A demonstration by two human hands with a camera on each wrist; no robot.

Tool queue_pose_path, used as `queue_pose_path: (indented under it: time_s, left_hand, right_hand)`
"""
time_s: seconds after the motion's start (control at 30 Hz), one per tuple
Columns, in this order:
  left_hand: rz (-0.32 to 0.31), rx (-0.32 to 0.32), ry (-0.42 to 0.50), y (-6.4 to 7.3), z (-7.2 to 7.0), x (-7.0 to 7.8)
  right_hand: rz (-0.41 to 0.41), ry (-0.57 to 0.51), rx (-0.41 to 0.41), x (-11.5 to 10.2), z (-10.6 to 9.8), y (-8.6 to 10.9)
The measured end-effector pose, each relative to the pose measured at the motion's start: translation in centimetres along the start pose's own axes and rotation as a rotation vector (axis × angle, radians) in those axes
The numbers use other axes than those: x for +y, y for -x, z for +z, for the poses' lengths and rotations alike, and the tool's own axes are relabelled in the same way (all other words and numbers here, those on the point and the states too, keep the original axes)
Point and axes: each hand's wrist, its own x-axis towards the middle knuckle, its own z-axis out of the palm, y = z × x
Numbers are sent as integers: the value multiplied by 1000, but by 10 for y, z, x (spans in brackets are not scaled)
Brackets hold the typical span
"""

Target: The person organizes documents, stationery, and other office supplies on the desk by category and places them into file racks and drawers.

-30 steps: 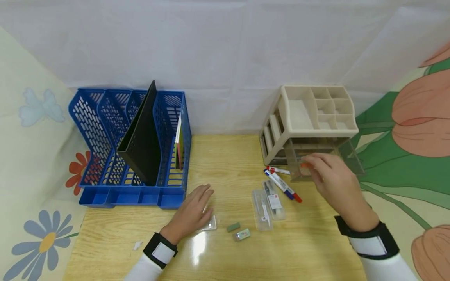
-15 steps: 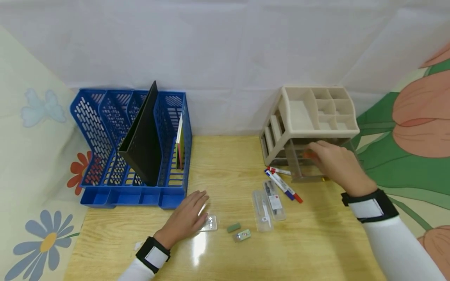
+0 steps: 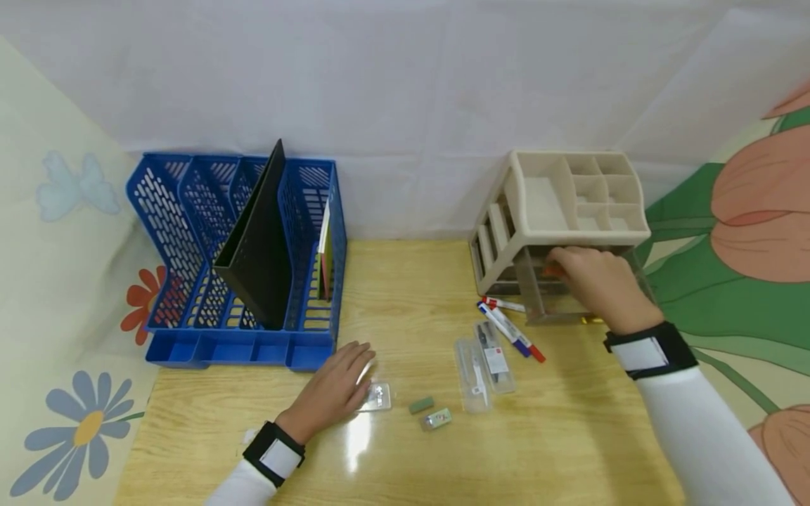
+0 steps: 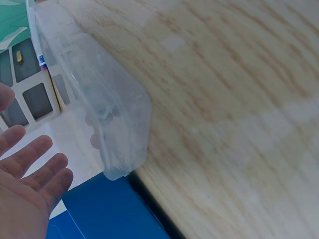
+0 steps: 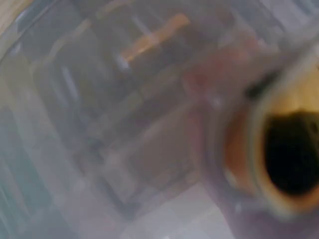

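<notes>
My right hand (image 3: 604, 284) reaches into the pulled-out clear drawer (image 3: 538, 309) of a cream desk organizer (image 3: 526, 200). Its curled fingers pinch a small orange-red object (image 3: 554, 270), partly hidden by the hand. Close up in the right wrist view, a blurred round orange thing (image 5: 239, 149) shows a dark opening; I cannot tell its kind. My left hand (image 3: 335, 386) lies low over the table with fingers extended, beside a small clear plastic case (image 3: 380, 398). The left wrist view has its spread fingers (image 4: 45, 181) near a clear case (image 4: 119, 104).
A blue file rack (image 3: 316, 355) with a black folder (image 3: 262, 260) and thin booklets stands at left. Several markers (image 3: 506, 329), two clear stationery cases (image 3: 472, 379), a green eraser (image 3: 420, 405) and a small pale-green item (image 3: 438, 419) lie mid-table.
My right hand has moved forward, deeper into the drawer, with the orange-red object at its fingertips. My left hand has shifted slightly left, uncovering more of the small clear case.
</notes>
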Motion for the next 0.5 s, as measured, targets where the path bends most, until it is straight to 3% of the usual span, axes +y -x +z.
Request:
queue_pose_path:
  time_s: [0.27, 0.5]
  left_hand:
    - [19, 17, -38, 0, 3, -2]
    - [23, 16, -48, 0, 3, -1]
  right_hand:
    - [-32, 10, 39, 3, 4, -1]
    - [-65, 83, 138, -18, -19, 15]
